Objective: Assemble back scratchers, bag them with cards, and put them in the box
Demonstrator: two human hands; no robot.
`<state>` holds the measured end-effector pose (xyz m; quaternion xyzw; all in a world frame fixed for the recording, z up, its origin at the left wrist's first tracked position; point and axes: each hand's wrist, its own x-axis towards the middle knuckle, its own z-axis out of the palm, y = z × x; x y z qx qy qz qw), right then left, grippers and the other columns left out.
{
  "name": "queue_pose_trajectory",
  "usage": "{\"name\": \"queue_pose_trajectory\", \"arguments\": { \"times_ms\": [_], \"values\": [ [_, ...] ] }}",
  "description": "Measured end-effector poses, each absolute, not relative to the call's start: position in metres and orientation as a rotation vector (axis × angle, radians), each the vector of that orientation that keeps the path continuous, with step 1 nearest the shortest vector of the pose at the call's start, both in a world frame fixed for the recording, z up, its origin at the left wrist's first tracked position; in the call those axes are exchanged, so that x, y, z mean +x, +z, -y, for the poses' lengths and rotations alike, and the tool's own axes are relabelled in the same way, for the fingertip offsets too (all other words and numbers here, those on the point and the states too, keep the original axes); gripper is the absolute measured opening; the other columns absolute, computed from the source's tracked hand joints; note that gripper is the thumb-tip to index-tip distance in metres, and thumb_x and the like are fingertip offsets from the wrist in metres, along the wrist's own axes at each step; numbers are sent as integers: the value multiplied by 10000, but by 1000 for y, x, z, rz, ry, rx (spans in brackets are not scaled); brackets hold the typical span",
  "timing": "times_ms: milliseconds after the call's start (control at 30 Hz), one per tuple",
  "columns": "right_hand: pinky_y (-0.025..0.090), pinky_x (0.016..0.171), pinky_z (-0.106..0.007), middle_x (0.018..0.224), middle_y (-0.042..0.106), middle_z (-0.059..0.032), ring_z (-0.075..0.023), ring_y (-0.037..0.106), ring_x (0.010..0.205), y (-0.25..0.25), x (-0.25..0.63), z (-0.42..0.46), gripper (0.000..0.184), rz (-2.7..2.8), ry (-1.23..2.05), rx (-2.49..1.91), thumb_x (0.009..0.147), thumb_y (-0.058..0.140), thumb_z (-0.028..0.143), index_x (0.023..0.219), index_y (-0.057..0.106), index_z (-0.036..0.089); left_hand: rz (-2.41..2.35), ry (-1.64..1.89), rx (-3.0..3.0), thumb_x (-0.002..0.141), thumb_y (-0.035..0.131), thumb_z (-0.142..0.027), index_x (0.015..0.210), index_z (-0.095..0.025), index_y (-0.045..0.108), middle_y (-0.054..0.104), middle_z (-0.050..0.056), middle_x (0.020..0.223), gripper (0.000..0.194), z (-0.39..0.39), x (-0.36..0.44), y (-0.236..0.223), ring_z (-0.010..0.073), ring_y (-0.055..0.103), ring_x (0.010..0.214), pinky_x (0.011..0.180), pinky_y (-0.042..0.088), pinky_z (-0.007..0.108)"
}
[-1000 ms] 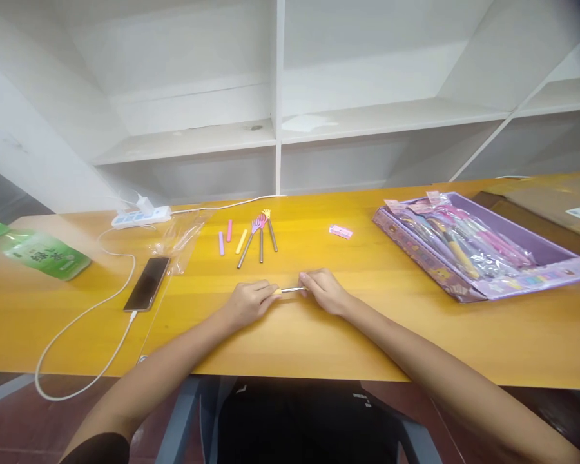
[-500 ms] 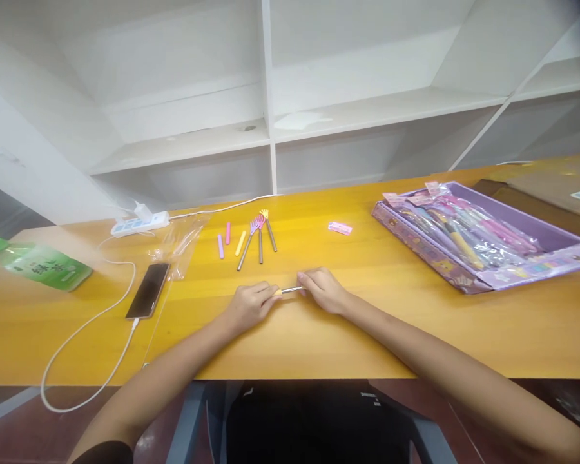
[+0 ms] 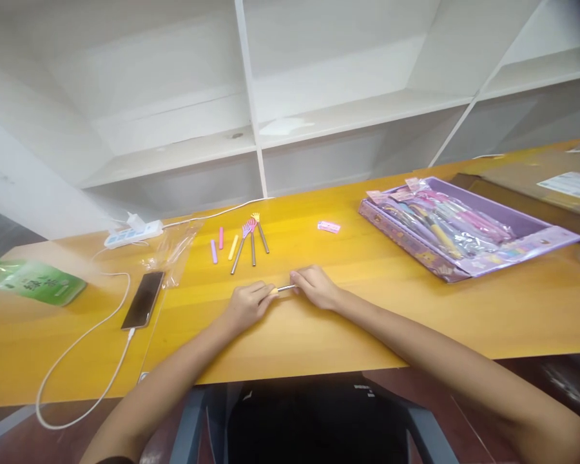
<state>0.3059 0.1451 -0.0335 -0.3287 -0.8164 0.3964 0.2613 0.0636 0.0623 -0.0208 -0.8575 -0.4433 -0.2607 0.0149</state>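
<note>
Both hands hold one thin back scratcher [image 3: 284, 288] above the middle of the table's near half. My left hand [image 3: 250, 306] is closed around its yellow end, of which only the tip shows. The bare metal rod runs from there into the pinched fingers of my right hand [image 3: 315, 287], which hide the other end. Beyond my left hand lie a purple scratcher head on a rod [image 3: 240, 246], a pink one [image 3: 252, 241] and a yellow one [image 3: 261, 233]. Left of them are short handle tubes: purple [image 3: 213, 251], pink [image 3: 221, 238] and yellow [image 3: 233, 247].
A purple display box [image 3: 410, 254] with several bagged scratchers stands right, beside a cardboard box [image 3: 536, 187]. A pink label [image 3: 328, 227] lies at the back. On the left are a phone [image 3: 144, 299] on a cable, a power strip [image 3: 134, 234], clear plastic [image 3: 176, 251] and a green bottle [image 3: 38, 281].
The camera view has turned slightly, shifting the scene a little. Both hands keep the same hold on the scratcher, with hardly any visible movement.
</note>
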Motion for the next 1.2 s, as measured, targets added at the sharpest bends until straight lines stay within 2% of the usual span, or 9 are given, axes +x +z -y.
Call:
{"name": "queue_pose_trajectory", "arguments": {
  "times_ms": [200, 367, 500, 633, 767, 933, 1067, 1200],
  "values": [
    [375, 720, -279, 664, 664, -37, -163, 590, 644, -30, 304, -145, 537, 2250, 1030, -939, 1110, 349, 311, 686, 652, 183, 1409, -742, -2735, 1108, 534, -365, 1103, -193, 764, 732, 28, 838, 288, -76, 56, -17, 134, 687, 733, 675, 502, 249],
    [348, 697, -269, 781, 698, -34, -157, 578, 704, -15, 300, -139, 317, 2411, 835, -763, 1057, 518, 253, 789, 668, 175, 1358, -603, -2823, 1115, 515, -386, 1060, -202, 756, 695, 15, 799, 308, -83, 35, -9, 129, 658, 707, 643, 459, 250],
    [388, 760, -274, 913, 708, -50, -174, 604, 806, -14, 311, -151, 191, 2448, 717, -713, 1053, 568, 250, 934, 695, 173, 1406, -504, -2743, 1131, 463, -382, 1092, -195, 728, 701, 40, 860, 328, -83, 41, -9, 156, 663, 768, 701, 467, 277],
    [423, 814, -291, 970, 671, -59, -186, 602, 876, -22, 318, -161, 227, 2529, 681, -641, 1098, 528, 280, 961, 675, 175, 1468, -400, -2694, 1136, 438, -391, 1098, -205, 704, 702, 43, 891, 327, -84, 44, -12, 169, 651, 778, 697, 449, 291],
    [431, 850, -315, 1043, 664, -83, -204, 593, 934, -28, 308, -157, 235, 2572, 509, -707, 1117, 497, 292, 1011, 671, 174, 1552, -292, -2647, 1143, 402, -388, 1096, -207, 679, 690, 46, 925, 334, -85, 41, -13, 187, 652, 832, 730, 455, 301],
    [432, 891, -352, 1042, 708, -110, -237, 621, 965, -28, 288, -139, 198, 2696, 313, -767, 1080, 502, 242, 1044, 677, 157, 1524, -37, -2671, 1153, 307, -366, 1094, -200, 652, 682, 68, 959, 388, -79, 55, -15, 200, 643, 804, 702, 462, 311],
    [448, 859, -349, 1033, 757, -135, -255, 680, 935, -23, 278, -130, 224, 2808, 341, -883, 1051, 550, 294, 1023, 714, 144, 1569, 5, -2732, 1152, 323, -406, 1073, -203, 634, 721, 69, 952, 379, -75, 66, -18, 206, 682, 826, 710, 480, 299],
    [459, 841, -338, 1044, 775, -156, -271, 717, 946, -20, 276, -132, 319, 2837, 384, -1016, 1084, 528, 372, 1036, 738, 137, 1623, -50, -2724, 1146, 352, -432, 1091, -207, 633, 752, 71, 901, 364, -77, 70, -18, 207, 700, 738, 667, 475, 292]
  ]
}}
